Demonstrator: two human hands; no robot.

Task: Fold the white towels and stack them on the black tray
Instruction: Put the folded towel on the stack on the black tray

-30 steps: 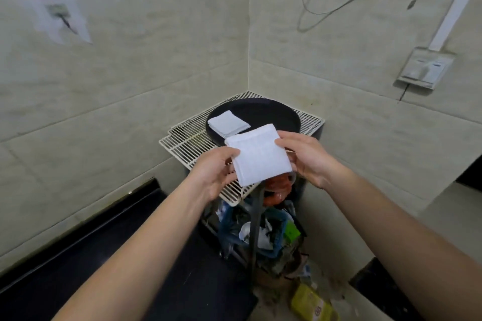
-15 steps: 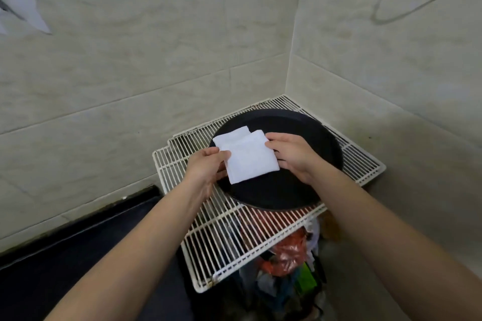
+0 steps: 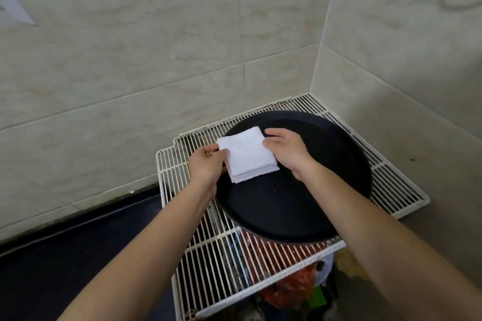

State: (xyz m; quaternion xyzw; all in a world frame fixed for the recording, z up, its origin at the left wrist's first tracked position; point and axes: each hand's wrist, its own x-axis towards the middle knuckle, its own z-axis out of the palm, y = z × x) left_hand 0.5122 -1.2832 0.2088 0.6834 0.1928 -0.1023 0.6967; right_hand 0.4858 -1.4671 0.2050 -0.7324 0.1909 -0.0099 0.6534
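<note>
A small square stack of folded white towels (image 3: 247,155), soft terry with layered edges showing, lies at the far-left rim of the round, smooth black tray (image 3: 287,203). The left hand (image 3: 206,164) pinches the stack's left edge. The right hand (image 3: 287,150) grips its right edge with curled fingers. The tray sits on a white wire rack (image 3: 391,185), whose far corner meets the glossy beige tiled walls (image 3: 156,60).

Soft even light, faint shadows, wide-angle bending at edges, slightly soft focus
</note>
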